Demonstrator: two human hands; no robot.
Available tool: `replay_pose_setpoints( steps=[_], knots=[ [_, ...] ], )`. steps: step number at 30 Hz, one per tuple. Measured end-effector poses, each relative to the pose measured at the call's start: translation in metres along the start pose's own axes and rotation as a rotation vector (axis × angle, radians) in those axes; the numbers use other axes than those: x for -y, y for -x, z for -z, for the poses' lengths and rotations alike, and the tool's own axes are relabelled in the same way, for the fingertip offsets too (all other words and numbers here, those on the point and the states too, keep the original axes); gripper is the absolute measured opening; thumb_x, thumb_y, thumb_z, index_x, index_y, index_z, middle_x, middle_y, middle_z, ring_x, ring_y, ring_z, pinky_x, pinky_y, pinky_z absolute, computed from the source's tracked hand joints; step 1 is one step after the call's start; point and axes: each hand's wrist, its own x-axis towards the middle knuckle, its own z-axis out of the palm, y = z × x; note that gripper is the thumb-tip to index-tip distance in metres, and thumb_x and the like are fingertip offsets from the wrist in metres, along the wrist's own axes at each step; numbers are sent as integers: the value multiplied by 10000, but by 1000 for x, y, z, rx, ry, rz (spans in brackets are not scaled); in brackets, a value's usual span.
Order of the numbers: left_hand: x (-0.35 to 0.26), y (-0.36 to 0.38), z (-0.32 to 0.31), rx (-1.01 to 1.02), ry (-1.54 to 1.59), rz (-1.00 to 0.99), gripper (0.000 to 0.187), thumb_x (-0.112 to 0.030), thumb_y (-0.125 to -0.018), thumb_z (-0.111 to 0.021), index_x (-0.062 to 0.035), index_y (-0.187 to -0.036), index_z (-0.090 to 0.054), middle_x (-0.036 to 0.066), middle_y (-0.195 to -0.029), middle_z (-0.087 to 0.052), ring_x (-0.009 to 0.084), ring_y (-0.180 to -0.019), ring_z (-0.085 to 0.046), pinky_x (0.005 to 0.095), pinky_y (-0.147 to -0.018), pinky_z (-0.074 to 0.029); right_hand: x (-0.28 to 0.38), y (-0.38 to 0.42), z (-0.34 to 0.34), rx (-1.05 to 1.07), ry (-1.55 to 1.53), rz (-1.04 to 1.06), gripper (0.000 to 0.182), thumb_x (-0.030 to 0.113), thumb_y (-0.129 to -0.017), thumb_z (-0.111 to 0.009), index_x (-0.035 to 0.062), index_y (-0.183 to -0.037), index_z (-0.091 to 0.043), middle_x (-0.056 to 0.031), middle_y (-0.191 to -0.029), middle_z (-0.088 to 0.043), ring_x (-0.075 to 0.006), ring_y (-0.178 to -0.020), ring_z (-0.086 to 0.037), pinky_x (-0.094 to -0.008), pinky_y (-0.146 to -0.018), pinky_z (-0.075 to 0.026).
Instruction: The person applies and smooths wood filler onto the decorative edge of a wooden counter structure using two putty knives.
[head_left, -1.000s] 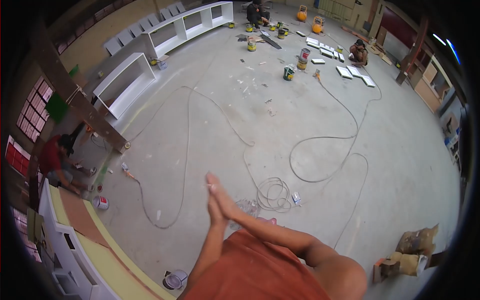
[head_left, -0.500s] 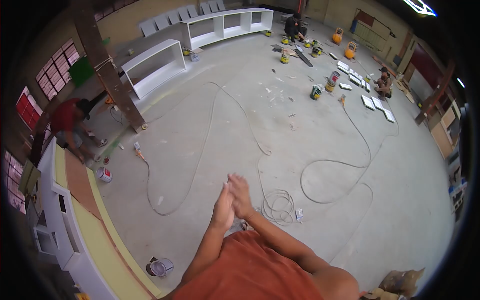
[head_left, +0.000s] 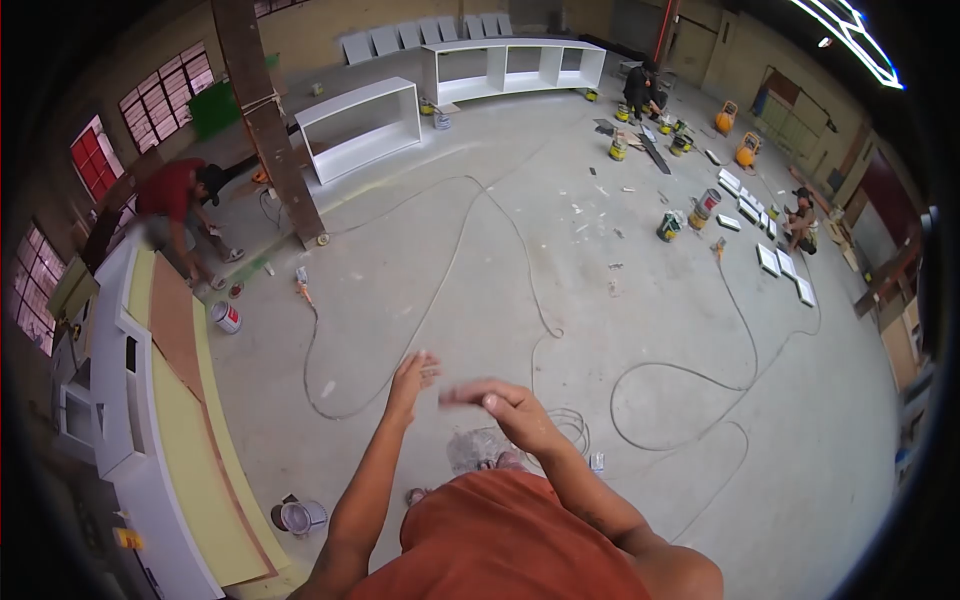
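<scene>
My left hand [head_left: 411, 382] is raised in front of my body, holding nothing, its fingers stretched out and slightly blurred. Just to its right, my right hand [head_left: 508, 408] is held up empty; its fingers are extended, with the tips smeared by motion. A small gap separates the two hands. Beneath them on the grey floor lies a clear plastic sheet [head_left: 474, 452] near my feet. A coiled hose [head_left: 570, 430] is partly hidden behind my right hand and forearm.
A long white cabinet [head_left: 150, 400] with yellow-green panels stands on the left, a paint can [head_left: 303, 516] beside it. A co-worker in red [head_left: 170, 190] bends at its far end. Hoses cross the floor. White cabinets [head_left: 365, 130] and a pillar [head_left: 262, 120] stand farther back. Other workers are at back right.
My hands were pressed together and have now come apart, the left to the left and the right to the right. The view has shifted, so the room appears moved rightward.
</scene>
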Motion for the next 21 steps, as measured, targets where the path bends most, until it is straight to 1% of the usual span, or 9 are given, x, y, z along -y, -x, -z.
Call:
replay_pose_setpoints(
  steps=[1, 2, 4, 5, 7, 8, 10, 15, 21],
  knots=[
    [10, 4, 1, 1, 404, 327, 400, -370, -1035, -422, -53, -976, -659, 97, -832, -660, 171, -787, -642, 297, -741, -513, -3, 1, 10, 170, -156, -143, 522, 419, -1023, -458, -50, -1007, -684, -188, -1063, -682, -290, -1066, -636, -373, -990, -457],
    [11, 15, -6, -1, 404, 324, 400, -370, -1035, -422, -53, -976, -659, 97, -832, -660, 171, -787, -642, 297, -741, -513, -18, -4, 23, 173, -155, -141, 522, 419, -1023, -458, -50, -1007, -684, -188, -1063, -682, -290, -1066, -636, -373, -990, -457],
    [0, 54, -33, 544, 1086, 259, 392, -348, -1041, -427, -50, -875, -621, -10, -664, -514, 77, -599, -487, 209, -587, -420, -63, -14, 49, 716, -344, -666, 497, 385, -1022, -484, -43, -896, -702, -178, -1022, -695, -250, -1057, -641, -340, -949, -472],
    [-12, 69, -50, 534, 1083, 258, 392, -348, -1041, -427, -50, -875, -621, -10, -664, -514, 77, -599, -487, 209, -587, -420, -89, -10, 52, 725, -350, -666, 497, 385, -1022, -484, -43, -896, -702, -178, -1022, -695, -250, -1057, -641, -340, -949, -472],
    [-41, 83, -81, -228, 432, 250, 326, -298, -1040, -436, -31, -951, -600, -32, -652, -442, 63, -557, -401, 185, -536, -346, -133, 3, 48, 31, -272, -652, 471, 381, -1026, -475, -47, -1067, -667, -162, -1077, -683, -227, -1046, -642, -320, -945, -472],
    [-52, 83, -80, -236, 443, 240, 326, -298, -1040, -436, -31, -951, -600, -32, -652, -442, 63, -557, -401, 185, -536, -346, -130, 2, 45, 43, -260, -653, 471, 381, -1026, -475, -47, -1067, -667, -162, -1077, -683, -227, -1046, -642, -320, -945, -472],
    [-69, 93, -62, -126, 264, -15, 252, -248, -1041, -439, -31, -1038, -566, -24, -689, -454, 61, -585, -405, 202, -551, -349, -128, 10, 35, -353, -98, -434, 520, 402, -1026, -467, -40, -1288, -545, -164, -1196, -647, -241, -1123, -615, -337, -985, -450],
    [-60, 104, -70, 55, 477, 24, 235, 80, -863, -629, -59, -1029, -537, 29, -941, -521, 128, -932, -522, 275, -850, -456, -129, 7, 30, -142, -530, -519, 556, 444, -1048, -365, 8, -1379, -465, -160, -1294, -585, -255, -1222, -544, -372, -1024, -433],
    [-29, 126, -75, -152, 443, -120, 159, 90, -844, -645, -40, -918, -590, 41, -933, -588, 129, -879, -577, 249, -825, -488, -123, -6, -6, 137, -1028, -599, 700, 543, -1035, -222, -36, -1345, -464, -221, -1312, -543, -361, -1289, -469, -442, -1116, -351]
  ],
)
